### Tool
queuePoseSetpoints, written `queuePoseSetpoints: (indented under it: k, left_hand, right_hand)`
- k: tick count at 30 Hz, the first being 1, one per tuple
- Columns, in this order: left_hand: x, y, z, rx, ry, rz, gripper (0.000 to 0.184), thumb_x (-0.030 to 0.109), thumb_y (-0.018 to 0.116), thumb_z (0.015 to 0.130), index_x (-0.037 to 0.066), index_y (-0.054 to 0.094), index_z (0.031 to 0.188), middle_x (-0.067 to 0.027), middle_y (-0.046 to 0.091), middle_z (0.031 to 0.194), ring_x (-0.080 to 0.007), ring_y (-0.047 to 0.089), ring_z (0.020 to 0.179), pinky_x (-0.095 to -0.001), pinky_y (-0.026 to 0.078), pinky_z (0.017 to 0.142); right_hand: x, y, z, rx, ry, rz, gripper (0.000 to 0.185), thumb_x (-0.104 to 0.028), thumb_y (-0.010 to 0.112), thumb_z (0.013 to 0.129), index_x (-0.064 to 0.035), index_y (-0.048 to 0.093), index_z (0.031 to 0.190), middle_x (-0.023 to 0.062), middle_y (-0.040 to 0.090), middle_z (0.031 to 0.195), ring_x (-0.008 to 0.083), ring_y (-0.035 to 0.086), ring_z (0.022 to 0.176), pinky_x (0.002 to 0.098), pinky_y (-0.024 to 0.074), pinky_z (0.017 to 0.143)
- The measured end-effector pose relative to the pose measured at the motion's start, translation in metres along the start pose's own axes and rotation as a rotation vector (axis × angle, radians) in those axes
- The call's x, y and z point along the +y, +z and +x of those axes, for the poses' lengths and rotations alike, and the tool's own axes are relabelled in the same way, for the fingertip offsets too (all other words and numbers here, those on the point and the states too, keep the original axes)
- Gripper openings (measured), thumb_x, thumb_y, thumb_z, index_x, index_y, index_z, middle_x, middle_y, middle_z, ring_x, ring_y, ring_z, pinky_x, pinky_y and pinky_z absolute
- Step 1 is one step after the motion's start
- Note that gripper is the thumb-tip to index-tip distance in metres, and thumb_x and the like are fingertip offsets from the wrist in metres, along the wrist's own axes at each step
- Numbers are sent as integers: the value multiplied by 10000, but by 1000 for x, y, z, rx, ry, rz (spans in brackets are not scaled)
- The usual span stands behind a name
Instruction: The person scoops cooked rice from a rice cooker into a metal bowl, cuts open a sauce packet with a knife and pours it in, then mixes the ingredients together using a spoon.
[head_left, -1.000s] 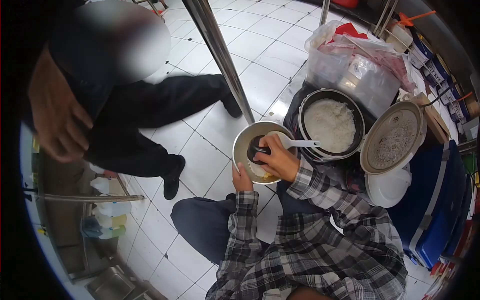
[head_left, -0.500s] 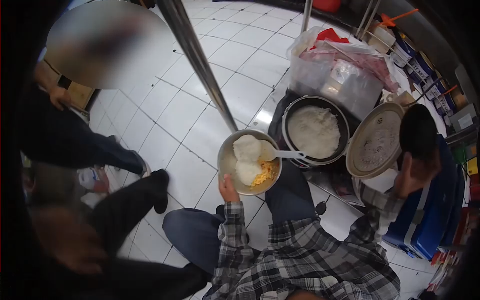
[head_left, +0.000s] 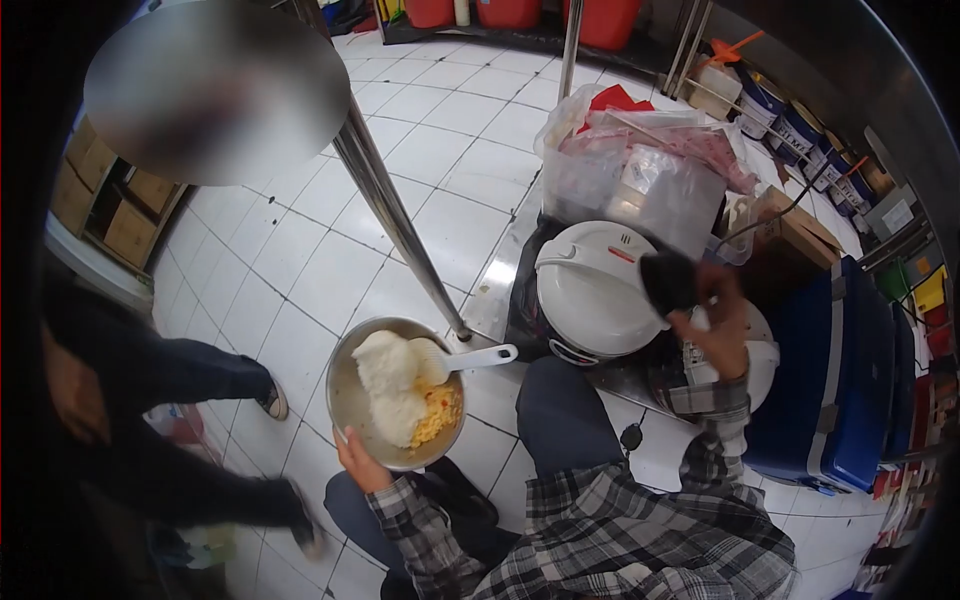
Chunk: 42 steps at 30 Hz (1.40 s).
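Observation:
My left hand (head_left: 362,460) grips the lower-left rim of a metal bowl (head_left: 345,395), thumb over the edge. In it are two mounds of white rice (head_left: 388,375) and a yellow, crumbly food with orange bits (head_left: 437,415). A white rice paddle (head_left: 480,358) rests in the bowl, its handle jutting over the right rim. To the right, a white rice cooker (head_left: 592,285) has its lid down. My right hand (head_left: 722,325) is closed around a black, bowl-like object (head_left: 668,282) by the cooker's right side; its exact kind is blurred.
A second white cooker (head_left: 762,365) stands below my right hand. Behind the first is a clear plastic bin (head_left: 640,175) of bags. A blue cooler box (head_left: 805,370) is at right. A metal post (head_left: 395,210) rises beside the bowl. Another person's legs (head_left: 200,375) are at left.
The cooker's lid has swung down over the rice. My right hand has moved left with the black object. The bowl in my left hand has shifted left and lower in view.

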<state>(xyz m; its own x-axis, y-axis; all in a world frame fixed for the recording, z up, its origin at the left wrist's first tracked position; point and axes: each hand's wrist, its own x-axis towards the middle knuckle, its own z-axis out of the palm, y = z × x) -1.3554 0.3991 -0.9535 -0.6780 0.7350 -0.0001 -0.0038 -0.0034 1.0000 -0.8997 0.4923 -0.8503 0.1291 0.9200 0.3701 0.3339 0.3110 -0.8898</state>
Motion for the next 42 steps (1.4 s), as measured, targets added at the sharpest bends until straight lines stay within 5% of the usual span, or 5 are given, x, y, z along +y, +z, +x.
queuePoseSetpoints:
  k: [18, 26, 37, 39, 42]
  left_hand:
    - [66, -79, 42, -141, -131, 45, 464, 268, 472, 933, -65, 458, 1256, -205, 505, 1221, -277, 500, 1086, -361, 380, 952]
    - [318, 59, 23, -395, 69, 212, 456, 284, 494, 922, -52, 484, 1230, -204, 529, 1178, -293, 516, 1063, -375, 400, 933]
    - [484, 282, -137, -991, 846, 455, 332, 145, 491, 924, 16, 526, 1228, -201, 473, 1274, -333, 419, 1213, -394, 341, 1013]
    - [493, 349, -225, -1070, 249, 218, 377, 220, 508, 931, -20, 517, 1222, -191, 517, 1215, -279, 502, 1106, -371, 415, 912]
    - [455, 415, -311, -1216, 224, 40, 477, 226, 523, 918, -72, 430, 1279, -140, 625, 1015, -175, 592, 874, -290, 487, 756]
  right_hand:
    - [-40, 73, -71, -442, -26, -854, 743, -237, 759, 659, -210, 423, 1322, 226, 177, 1451, 465, 296, 1260, 536, 305, 1033]
    - [27, -46, -177, -704, 676, -613, 524, -438, 663, 742, -131, 571, 1157, 172, 612, 1041, 302, 563, 1026, 432, 445, 852]
    - [-169, -368, -265, 451, 978, 57, 331, -371, 602, 845, -89, 577, 1016, 129, 638, 928, 258, 612, 794, 366, 509, 649]
    - [-224, -423, -229, 630, 786, 221, 256, -298, 581, 879, -72, 569, 1000, 115, 634, 859, 206, 602, 708, 330, 499, 575]
    - [-318, -492, -139, 764, 652, -43, 221, -256, 572, 900, -59, 567, 999, 100, 632, 780, 159, 596, 642, 280, 490, 522]
